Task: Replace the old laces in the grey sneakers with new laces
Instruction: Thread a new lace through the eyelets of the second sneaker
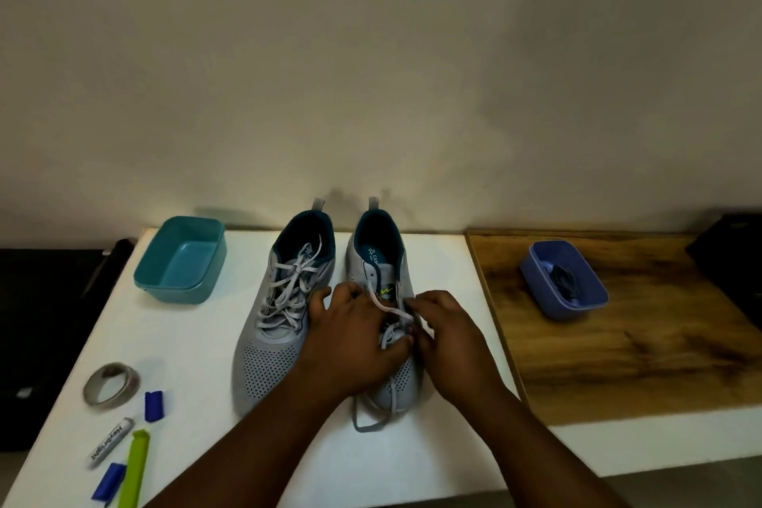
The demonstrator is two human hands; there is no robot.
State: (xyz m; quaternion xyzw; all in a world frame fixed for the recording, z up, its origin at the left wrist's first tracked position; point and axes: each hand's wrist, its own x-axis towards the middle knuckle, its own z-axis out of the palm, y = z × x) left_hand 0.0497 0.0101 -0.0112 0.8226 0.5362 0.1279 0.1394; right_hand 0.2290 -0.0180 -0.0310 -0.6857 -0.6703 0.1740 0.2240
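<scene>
Two grey sneakers stand side by side on the white table, toes toward me. The left sneaker [274, 326] is fully laced and tied with a light grey lace. Over the right sneaker [381, 256], my left hand [356, 336] rests on the lace area and pinches the old light lace [387, 307], which is partly pulled out; a loose end [371, 423] trails past the toe. My right hand [447, 332] pinches the lace at the sneaker's right eyelets. A purple container [563, 280] on the wooden board holds dark new laces [567, 276].
An empty teal container [181, 260] stands at the back left. At the front left lie a tape roll [111, 384], a white marker [111, 443], a green stick [134, 470] and two blue pieces [153, 405]. A wooden board [639, 342] covers the right side.
</scene>
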